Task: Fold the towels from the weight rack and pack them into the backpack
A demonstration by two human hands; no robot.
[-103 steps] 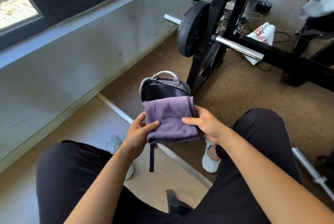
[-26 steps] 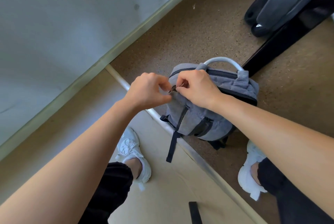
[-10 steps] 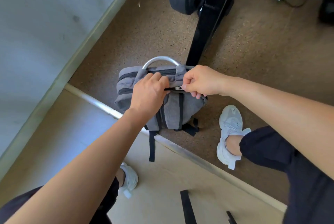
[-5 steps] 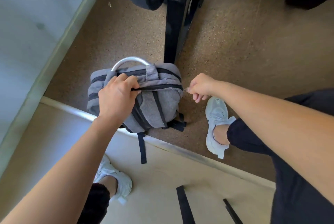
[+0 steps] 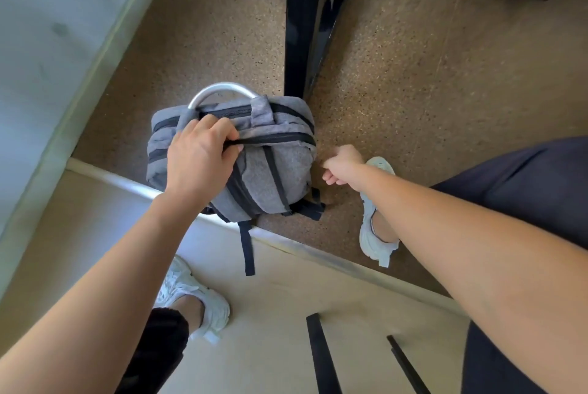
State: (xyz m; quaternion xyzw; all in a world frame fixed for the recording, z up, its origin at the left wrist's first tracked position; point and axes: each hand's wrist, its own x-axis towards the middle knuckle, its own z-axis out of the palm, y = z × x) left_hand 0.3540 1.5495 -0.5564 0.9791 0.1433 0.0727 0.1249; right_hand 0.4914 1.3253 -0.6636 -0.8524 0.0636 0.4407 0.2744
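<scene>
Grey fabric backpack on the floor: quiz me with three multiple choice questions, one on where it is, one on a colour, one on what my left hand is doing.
1. Where does the grey fabric backpack stand?
A. on a bench
B. on the brown speckled floor beside the black metal post
C. on a windowsill

2. What colour are its straps?
A. red
B. yellow
C. black

3. What is the left hand doing?
A. gripping the backpack's top
B. hanging free
C. holding a towel

Answers:
1. B, it sits on the floor next to the post's foot.
2. C, the dangling strap is black.
3. A, its fingers curl over the top edge.
</scene>
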